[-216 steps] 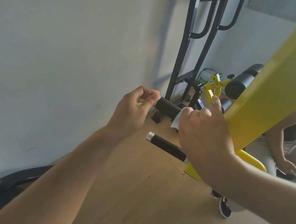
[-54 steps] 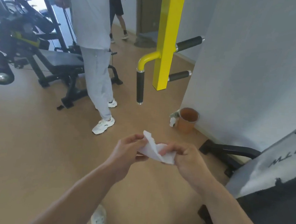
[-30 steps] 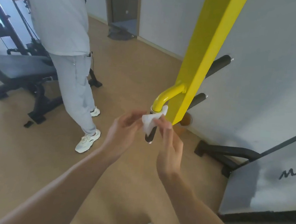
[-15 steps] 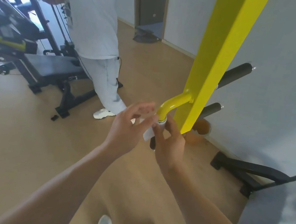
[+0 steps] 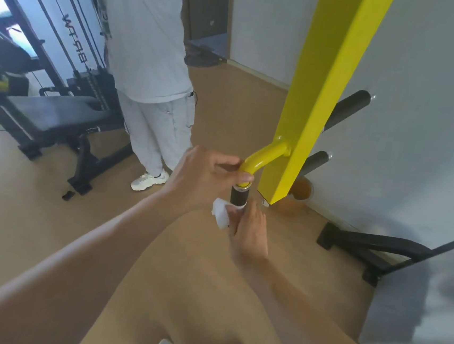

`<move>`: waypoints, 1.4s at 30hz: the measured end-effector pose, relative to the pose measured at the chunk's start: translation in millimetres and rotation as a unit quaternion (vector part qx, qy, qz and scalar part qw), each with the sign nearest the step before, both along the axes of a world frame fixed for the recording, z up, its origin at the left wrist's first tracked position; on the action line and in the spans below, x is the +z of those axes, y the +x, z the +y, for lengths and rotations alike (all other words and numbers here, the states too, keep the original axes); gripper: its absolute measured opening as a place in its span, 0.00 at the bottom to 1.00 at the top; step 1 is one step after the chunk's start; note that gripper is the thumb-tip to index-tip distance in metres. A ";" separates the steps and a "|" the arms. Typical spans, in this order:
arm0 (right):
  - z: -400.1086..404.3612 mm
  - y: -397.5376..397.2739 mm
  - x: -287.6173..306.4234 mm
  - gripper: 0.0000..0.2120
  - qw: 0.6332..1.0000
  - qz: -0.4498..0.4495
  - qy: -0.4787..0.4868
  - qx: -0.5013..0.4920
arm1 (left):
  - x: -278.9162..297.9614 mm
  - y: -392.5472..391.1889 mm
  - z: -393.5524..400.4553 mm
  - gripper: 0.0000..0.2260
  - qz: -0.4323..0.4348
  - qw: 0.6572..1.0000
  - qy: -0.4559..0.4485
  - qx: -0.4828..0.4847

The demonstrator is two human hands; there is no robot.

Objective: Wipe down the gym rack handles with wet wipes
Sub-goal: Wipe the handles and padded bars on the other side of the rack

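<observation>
handle (image 5: 239,195) hangs vertical, end down; right hand (image 5: 250,231) wraps wipe (image 5: 220,212) round it, left hand (image 5: 203,175) grips its yellow bend (image 5: 263,158).

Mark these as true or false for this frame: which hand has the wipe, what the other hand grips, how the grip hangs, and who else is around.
1. The right hand holds the wipe on the black grip. True.
2. The left hand hangs idle. False: it grips the yellow tube just above the black grip.
3. The black grip hangs downward. True.
4. The wipe covers the whole black grip. False: its upper part shows bare.
5. No one else is in view. False: a person in light clothes stands behind.
</observation>
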State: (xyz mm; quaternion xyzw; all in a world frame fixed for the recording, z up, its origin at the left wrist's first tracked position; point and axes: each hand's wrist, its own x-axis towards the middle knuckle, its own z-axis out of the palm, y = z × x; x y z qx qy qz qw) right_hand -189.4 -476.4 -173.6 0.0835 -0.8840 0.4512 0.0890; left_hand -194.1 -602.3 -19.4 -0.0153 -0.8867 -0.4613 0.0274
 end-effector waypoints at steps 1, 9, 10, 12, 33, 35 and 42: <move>0.3 -0.2 -7.6 0.15 0.999 -0.021 0.048 0.003 | -1.1 -1.5 -0.9 0.04 0.008 1.000 -0.007 0.006; -16.4 -12.4 19.4 0.14 0.996 0.054 -0.078 -0.002 | -5.1 -4.8 -5.6 0.06 0.022 0.999 -0.025 -0.003; -16.0 -10.2 9.2 0.14 0.999 0.023 -0.044 -0.008 | -5.0 -4.8 -4.8 0.07 0.025 0.999 -0.026 -0.002; -13.3 -8.9 -8.8 0.14 0.997 -0.057 0.043 -0.018 | -5.4 -6.9 -5.2 0.09 0.030 0.999 -0.029 0.003; 4.9 -19.9 3.0 0.15 0.995 0.034 -0.087 0.048 | -1.2 -5.7 -4.4 0.09 0.022 0.997 -0.064 -0.041; 8.4 -12.8 -30.9 0.17 0.998 -0.062 0.009 0.031 | -3.5 -4.2 -0.9 0.09 0.031 0.998 -0.049 -0.029; 6.4 -12.1 2.0 0.16 0.993 0.018 -0.102 0.049 | -7.4 2.6 -1.2 0.09 0.022 1.000 -0.005 -0.008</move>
